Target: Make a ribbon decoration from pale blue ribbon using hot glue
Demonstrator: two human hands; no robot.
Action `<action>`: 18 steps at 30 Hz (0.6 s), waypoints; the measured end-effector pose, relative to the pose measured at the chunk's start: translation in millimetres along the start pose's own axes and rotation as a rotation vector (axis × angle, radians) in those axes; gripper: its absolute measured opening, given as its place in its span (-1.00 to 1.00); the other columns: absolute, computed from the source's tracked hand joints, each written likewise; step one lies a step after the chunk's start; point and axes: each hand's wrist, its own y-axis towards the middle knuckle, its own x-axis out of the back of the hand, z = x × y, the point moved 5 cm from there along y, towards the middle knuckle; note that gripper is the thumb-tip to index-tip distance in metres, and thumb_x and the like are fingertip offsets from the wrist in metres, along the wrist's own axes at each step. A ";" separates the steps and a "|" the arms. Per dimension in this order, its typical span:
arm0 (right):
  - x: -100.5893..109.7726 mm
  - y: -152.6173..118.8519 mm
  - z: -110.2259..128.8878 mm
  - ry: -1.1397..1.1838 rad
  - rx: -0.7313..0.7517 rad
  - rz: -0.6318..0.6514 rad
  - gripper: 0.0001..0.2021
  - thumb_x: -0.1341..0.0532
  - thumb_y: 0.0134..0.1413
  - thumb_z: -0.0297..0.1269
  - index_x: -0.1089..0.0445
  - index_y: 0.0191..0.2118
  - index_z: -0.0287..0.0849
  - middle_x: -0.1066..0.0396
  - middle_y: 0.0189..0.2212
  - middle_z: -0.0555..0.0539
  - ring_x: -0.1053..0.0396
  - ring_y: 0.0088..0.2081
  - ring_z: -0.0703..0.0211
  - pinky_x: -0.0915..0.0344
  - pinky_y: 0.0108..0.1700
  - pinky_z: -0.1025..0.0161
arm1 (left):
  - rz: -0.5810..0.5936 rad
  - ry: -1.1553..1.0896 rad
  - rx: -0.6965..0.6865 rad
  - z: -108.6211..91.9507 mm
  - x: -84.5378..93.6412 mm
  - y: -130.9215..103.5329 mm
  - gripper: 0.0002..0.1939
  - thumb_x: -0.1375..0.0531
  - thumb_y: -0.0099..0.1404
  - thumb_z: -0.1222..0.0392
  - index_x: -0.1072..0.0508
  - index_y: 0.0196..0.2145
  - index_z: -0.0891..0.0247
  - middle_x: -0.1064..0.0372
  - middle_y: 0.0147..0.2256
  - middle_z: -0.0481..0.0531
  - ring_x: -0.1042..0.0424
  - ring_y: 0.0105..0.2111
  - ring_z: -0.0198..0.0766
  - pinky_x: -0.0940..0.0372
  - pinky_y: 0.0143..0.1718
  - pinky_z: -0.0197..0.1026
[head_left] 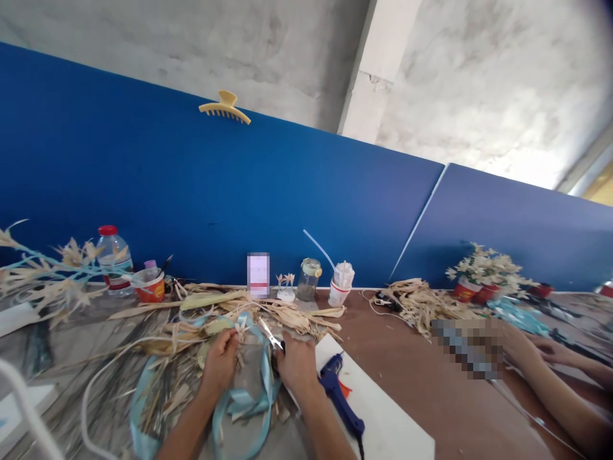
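Observation:
My left hand (221, 364) is closed in a pinch on a small pale husk flower (241, 323), its petals showing past the fingertips. Just right of it, my right hand (297, 365) grips a pair of scissors (271, 333) by the handles. The bright blades point up and left, toward the flower, without touching it as far as I can see. Light-blue ribbon (265, 377) loops between and below both hands. Dry corn husks (282, 317) lie scattered behind and around them. A blue glue gun (341, 399) rests on a white board (378, 409) beside my right forearm.
Along the blue partition (143, 153) stand a water bottle (115, 262), a red cup (149, 285), a phone (258, 276), a glass jar (309, 280) and a white cup (340, 291). White cable (86, 402) curves at left. At right, another person's hands (512, 342) work near more husks.

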 end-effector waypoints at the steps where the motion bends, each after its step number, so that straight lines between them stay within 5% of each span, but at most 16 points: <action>1: 0.5 0.4 0.2 0.003 0.002 -0.001 -0.74 -0.11 0.12 -0.29 -0.40 -0.09 -0.20 -0.53 -0.27 -0.23 -0.46 -0.19 -0.06 -0.14 -0.06 0.08 | 0.002 -0.001 0.006 0.7 0.2 0.1 -0.67 -0.17 0.04 -0.14 -0.45 -0.48 0.20 -0.33 -0.61 -0.07 -0.33 -0.53 -0.17 -0.21 -0.54 -0.20; 4: -0.4 0.2 1.7 0.000 0.029 0.023 -0.80 -0.09 0.13 -0.31 -0.45 -0.25 -0.20 -0.53 -0.29 -0.21 -0.47 -0.20 0.00 -0.17 -0.11 0.15 | 0.000 -0.034 0.051 3.6 0.9 0.6 -0.64 -0.19 0.01 -0.17 -0.44 -0.47 0.20 -0.31 -0.62 -0.10 -0.30 -0.56 -0.21 -0.18 -0.55 -0.22; 11: -1.0 -3.6 8.4 -0.035 0.056 0.027 -0.77 -0.14 0.04 -0.31 -0.39 -0.16 -0.21 -0.50 -0.24 -0.22 -0.44 -0.18 -0.03 -0.18 -0.13 0.13 | -0.003 -0.265 0.140 1.4 -2.1 -0.5 -0.58 -0.30 -0.12 -0.17 -0.41 -0.45 0.23 -0.24 -0.63 -0.18 -0.19 -0.62 -0.34 -0.13 -0.56 -0.28; 18: -0.5 -2.9 13.8 -0.070 0.017 0.020 -0.75 -0.13 0.04 -0.32 -0.39 -0.15 -0.27 -0.49 -0.29 -0.27 -0.46 -0.20 -0.07 -0.21 -0.13 0.09 | 0.013 -0.268 0.129 -2.3 -0.8 -2.5 -0.55 -0.18 0.04 -0.25 -0.45 -0.43 0.25 -0.36 -0.56 -0.07 -0.20 -0.64 -0.34 -0.16 -0.60 -0.27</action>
